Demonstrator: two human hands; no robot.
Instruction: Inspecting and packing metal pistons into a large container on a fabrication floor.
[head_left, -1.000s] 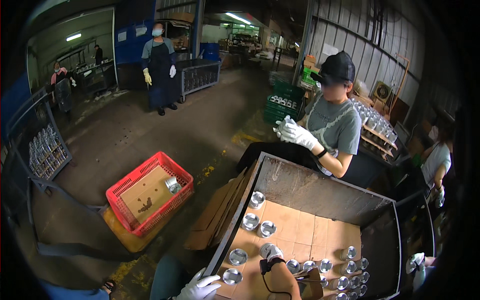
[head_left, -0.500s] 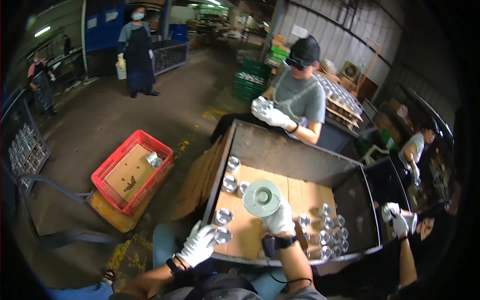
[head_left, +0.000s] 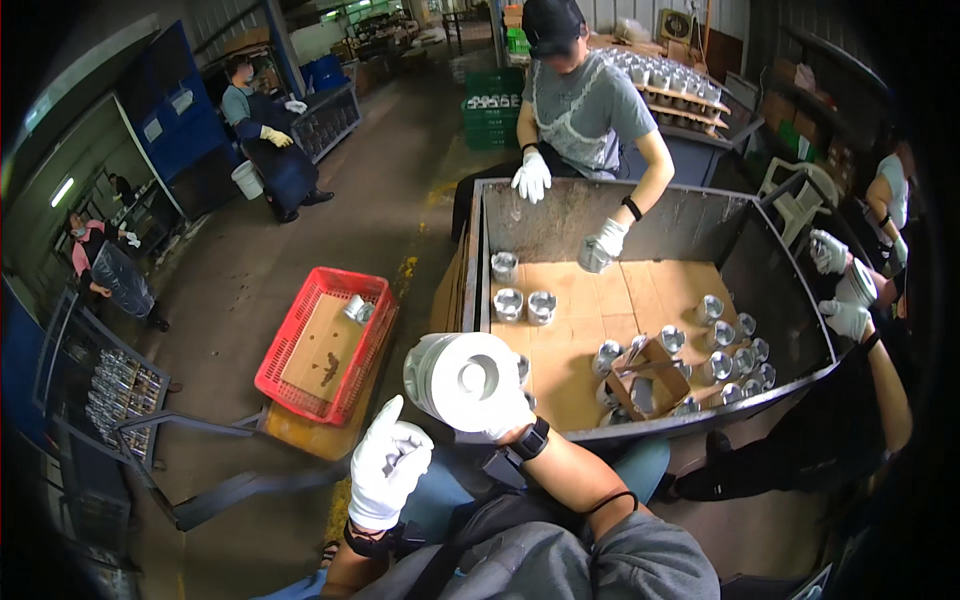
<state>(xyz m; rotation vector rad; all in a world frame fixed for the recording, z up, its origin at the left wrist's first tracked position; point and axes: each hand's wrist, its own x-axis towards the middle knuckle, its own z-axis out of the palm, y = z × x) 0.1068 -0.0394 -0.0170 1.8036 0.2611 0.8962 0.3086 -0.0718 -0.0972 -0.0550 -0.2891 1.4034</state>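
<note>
A silvery metal piston (head_left: 470,372), its round crown facing up with a dished centre, is held up close to me over the near left edge of the bin. My right hand (head_left: 508,415), in a white glove, is closed around its side; the piston hides most of the fingers. Just below and left of it is my gloved left hand (head_left: 388,468), holding nothing. Its index finger points upward while the other fingers curl loosely, apart from the piston.
The dark metal bin (head_left: 650,216) is lined with cardboard and holds several upright pistons and a cardboard box piece (head_left: 645,385). Across it, a person lowers a piston (head_left: 596,254) inside. A red basket (head_left: 278,375) stands left; another person handles a part at right.
The view has swung, shifting the bin to the right. My right hand has brought its piston closer. My left hand has left the pistons at the bin's edge. The person opposite now reaches into the bin.
</note>
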